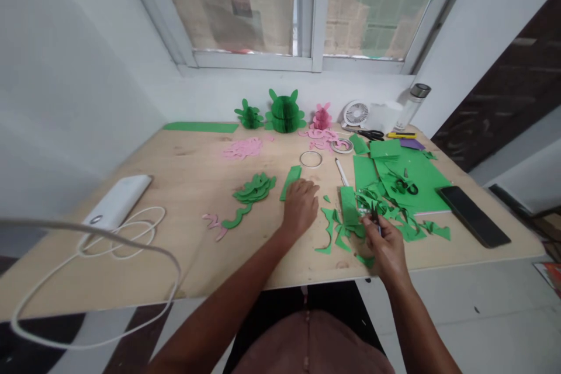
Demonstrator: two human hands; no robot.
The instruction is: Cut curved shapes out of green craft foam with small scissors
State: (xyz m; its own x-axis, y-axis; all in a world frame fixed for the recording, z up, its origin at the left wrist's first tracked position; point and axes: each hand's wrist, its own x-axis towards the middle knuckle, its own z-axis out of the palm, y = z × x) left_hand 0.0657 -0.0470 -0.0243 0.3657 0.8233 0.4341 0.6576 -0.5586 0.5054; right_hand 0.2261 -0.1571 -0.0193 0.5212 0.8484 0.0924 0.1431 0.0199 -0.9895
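My left hand rests low over the table, its fingers bent and pointing away from me, overlapping the lower right edge of a green paper strip. Closed around a small pair of dark-tipped scissors is my right hand, with the blades pointing up. Just left of those blades lies another green strip, among curved green paper scraps. A stack of scalloped green cut-outs is left of my left hand, near a wavy green piece with pink paper ends.
Green paper figures and a pink one stand by the wall. Tape rings, a pen, a fan, a bottle, green sheets and a phone lie rightward. A cable loops beside a white device.
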